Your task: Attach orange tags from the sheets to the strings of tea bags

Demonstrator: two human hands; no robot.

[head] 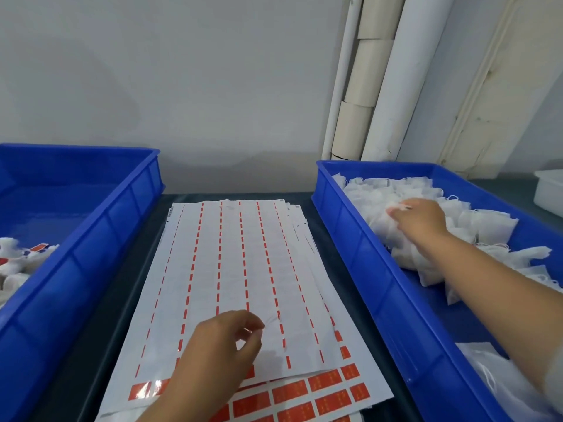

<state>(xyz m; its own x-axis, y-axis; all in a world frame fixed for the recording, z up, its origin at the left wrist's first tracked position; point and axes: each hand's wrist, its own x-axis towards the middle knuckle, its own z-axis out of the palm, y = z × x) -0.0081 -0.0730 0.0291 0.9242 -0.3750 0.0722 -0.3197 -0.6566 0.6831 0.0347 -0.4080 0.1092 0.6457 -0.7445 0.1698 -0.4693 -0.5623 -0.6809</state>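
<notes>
A stack of white tag sheets (231, 269) lies on the dark table between two blue crates; the top sheet is mostly stripped, and orange tags (323, 382) remain along the near edge and on the sheet beneath. My left hand (219, 351) hovers over the near part of the top sheet, thumb and forefinger pinched together; whether they hold anything I cannot tell. My right hand (419, 219) reaches into the right blue crate (359, 254) and grips a white tea bag (393, 208) from the pile (475, 220).
The left blue crate (100, 239) holds finished tea bags with orange tags (21, 257) in its near corner. A white container (548, 193) sits far right. White rolls and pipes (374, 80) lean against the wall behind. A clear bag (499, 379) lies in the right crate's near end.
</notes>
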